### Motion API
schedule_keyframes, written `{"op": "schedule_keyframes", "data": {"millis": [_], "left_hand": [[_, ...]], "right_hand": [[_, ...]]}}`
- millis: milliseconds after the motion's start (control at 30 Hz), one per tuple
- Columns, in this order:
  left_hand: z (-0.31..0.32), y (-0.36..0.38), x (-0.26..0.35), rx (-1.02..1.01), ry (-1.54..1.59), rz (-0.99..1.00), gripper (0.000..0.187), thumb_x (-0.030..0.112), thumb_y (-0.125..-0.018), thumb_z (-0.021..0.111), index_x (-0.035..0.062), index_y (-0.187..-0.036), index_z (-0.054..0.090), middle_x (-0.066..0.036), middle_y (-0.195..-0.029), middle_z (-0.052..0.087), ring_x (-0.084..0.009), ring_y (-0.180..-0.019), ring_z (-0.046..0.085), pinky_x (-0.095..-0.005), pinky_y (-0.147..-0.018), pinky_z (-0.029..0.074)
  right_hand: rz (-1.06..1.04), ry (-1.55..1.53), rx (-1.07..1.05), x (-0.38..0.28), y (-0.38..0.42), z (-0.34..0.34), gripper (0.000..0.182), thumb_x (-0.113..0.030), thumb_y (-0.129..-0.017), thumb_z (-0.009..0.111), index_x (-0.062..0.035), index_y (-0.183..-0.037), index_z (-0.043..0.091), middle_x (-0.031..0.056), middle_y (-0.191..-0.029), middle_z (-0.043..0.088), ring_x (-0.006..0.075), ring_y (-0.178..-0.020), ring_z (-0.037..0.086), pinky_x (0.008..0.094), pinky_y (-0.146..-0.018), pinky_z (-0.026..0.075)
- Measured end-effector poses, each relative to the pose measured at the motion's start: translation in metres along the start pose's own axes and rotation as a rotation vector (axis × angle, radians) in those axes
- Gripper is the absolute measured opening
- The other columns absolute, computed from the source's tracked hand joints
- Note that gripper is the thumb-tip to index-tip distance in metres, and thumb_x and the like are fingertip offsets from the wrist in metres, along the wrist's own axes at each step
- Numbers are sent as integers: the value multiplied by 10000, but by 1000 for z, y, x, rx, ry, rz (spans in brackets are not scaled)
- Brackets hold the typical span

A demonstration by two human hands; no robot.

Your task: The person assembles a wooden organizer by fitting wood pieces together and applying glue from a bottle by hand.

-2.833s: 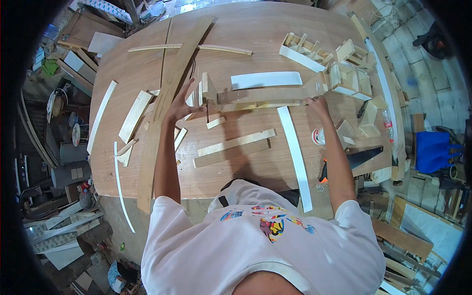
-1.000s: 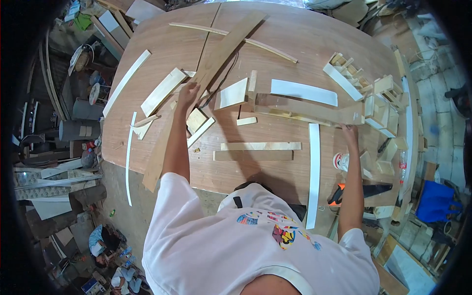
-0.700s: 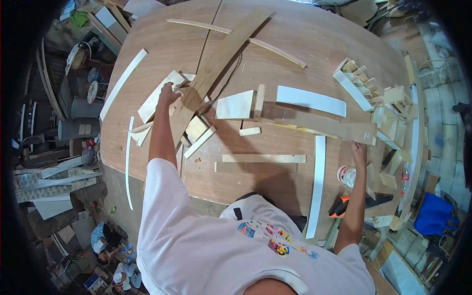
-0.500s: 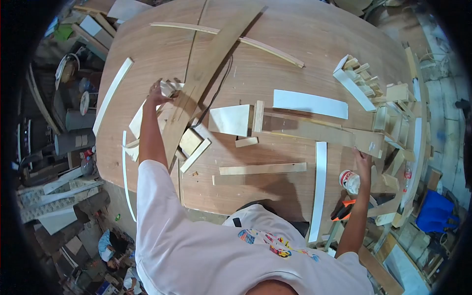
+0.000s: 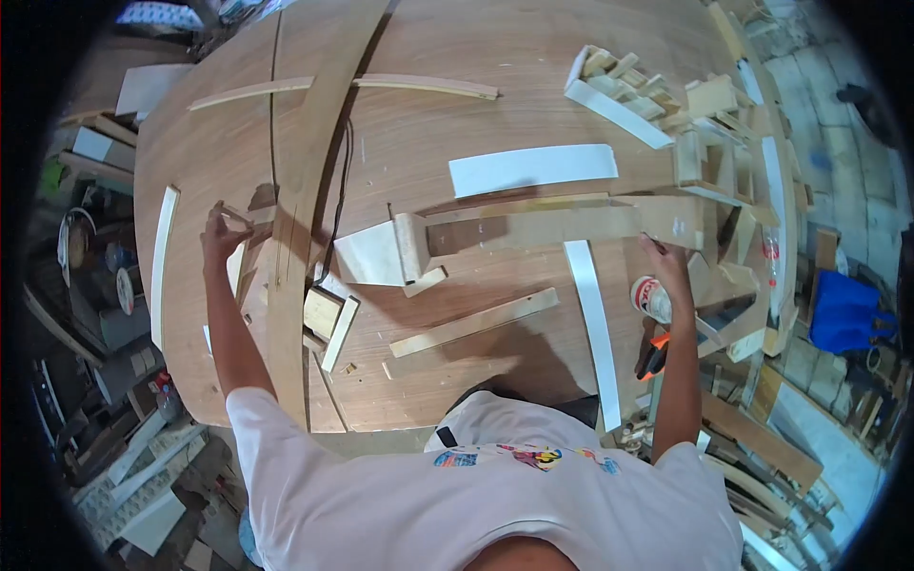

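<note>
On the left, my left hand (image 5: 221,236) is closed around a small wooden piece (image 5: 259,219), beside a long brown board (image 5: 309,171) that crosses the table. My right hand (image 5: 669,265) pinches the near edge of a long wooden assembly (image 5: 562,225) close to its right end. The assembly lies sideways, with a crosspiece (image 5: 411,247) and a pale wedge-shaped panel (image 5: 367,255) at its left end. A small block (image 5: 426,282) lies just below the crosspiece. Part of the left hand's piece is hidden by the fingers.
White strips (image 5: 533,169) (image 5: 594,333) and a wooden bar (image 5: 474,323) lie around the assembly. A white tub (image 5: 651,299) and orange-handled tool (image 5: 655,356) are near my right forearm. Offcuts (image 5: 624,81) fill the back right. A dark cable (image 5: 340,190) runs beside the long board.
The camera view has shifted, so the table's contents appear displaced. My left hand has moved toward me relative to the long board. My right hand remains at the assembly's right end.
</note>
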State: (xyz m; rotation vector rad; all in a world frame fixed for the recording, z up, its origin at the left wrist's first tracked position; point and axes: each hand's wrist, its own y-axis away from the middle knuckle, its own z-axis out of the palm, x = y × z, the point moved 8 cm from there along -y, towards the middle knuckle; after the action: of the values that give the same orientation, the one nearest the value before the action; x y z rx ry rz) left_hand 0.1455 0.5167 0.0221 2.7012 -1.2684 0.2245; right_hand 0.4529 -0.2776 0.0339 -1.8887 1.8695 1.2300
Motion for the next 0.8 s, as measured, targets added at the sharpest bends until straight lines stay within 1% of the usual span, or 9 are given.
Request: {"op": "schedule_keyframes", "data": {"millis": [67,200,333,400,500,533,600,700,800], "left_hand": [[-28,-2,22,102,62,101,923,275,-514,831,41,-1291,390,-128,-1204,524,-282,-1098,522,-440,-905,403],[-99,-4,115,169,74,160,903,269,-526,823,39,-1287,395,-149,-1191,525,-291,-1087,526,-443,-891,407],[-174,9,230,373,13,293,882,290,-552,813,21,-1281,396,-180,-1185,520,-324,-1082,523,-437,-901,402],[-209,22,287,516,124,386,871,281,-568,827,18,-1278,394,-182,-1158,521,-313,-1075,519,-423,-902,407],[-248,48,371,660,363,602,876,246,-574,846,19,-1282,381,-160,-1150,511,-283,-1075,503,-401,-883,429],[-253,54,400,666,366,627,876,246,-574,846,19,-1282,381,-160,-1150,511,-283,-1075,503,-401,-883,429],[-265,71,451,697,732,766,878,192,-571,857,8,-1279,371,-136,-1156,486,-245,-1082,479,-375,-858,449],[-258,80,536,471,994,914,843,146,-577,851,-30,-1253,379,-128,-1156,467,-219,-1021,518,-340,-850,464],[-235,105,617,429,937,885,900,231,-535,869,-39,-1244,385,-141,-1155,467,-233,-1006,531,-333,-857,476]], "right_hand": [[-147,7,24,-39,12,3,292,-219,-834,602,40,-969,609,80,-850,665,123,-792,608,290,-692,467],[-166,19,17,-33,5,6,276,-180,-842,598,29,-1022,590,75,-872,647,117,-798,593,277,-726,465],[-254,-122,101,-29,0,6,259,-157,-835,589,20,-1024,592,81,-881,651,144,-819,606,279,-744,463],[-246,-87,92,-27,-1,6,322,-233,-796,577,3,-1014,600,170,-930,651,262,-889,629,350,-753,472],[-219,-49,45,-33,0,5,303,-227,-764,574,-6,-967,615,185,-901,644,280,-871,626,356,-741,471],[-237,-85,29,-34,0,7,291,-220,-753,574,-4,-942,619,191,-885,642,293,-855,627,359,-733,472],[-218,-107,82,-29,-6,10,289,-218,-740,564,6,-916,617,211,-872,636,326,-858,623,376,-731,475],[-119,-11,87,-21,-8,14,312,-232,-733,562,13,-919,609,227,-865,632,349,-862,617,395,-736,478],[-170,-127,163,-37,7,6,322,-238,-725,563,13,-921,611,232,-886,630,360,-880,610,414,-752,478]]}}
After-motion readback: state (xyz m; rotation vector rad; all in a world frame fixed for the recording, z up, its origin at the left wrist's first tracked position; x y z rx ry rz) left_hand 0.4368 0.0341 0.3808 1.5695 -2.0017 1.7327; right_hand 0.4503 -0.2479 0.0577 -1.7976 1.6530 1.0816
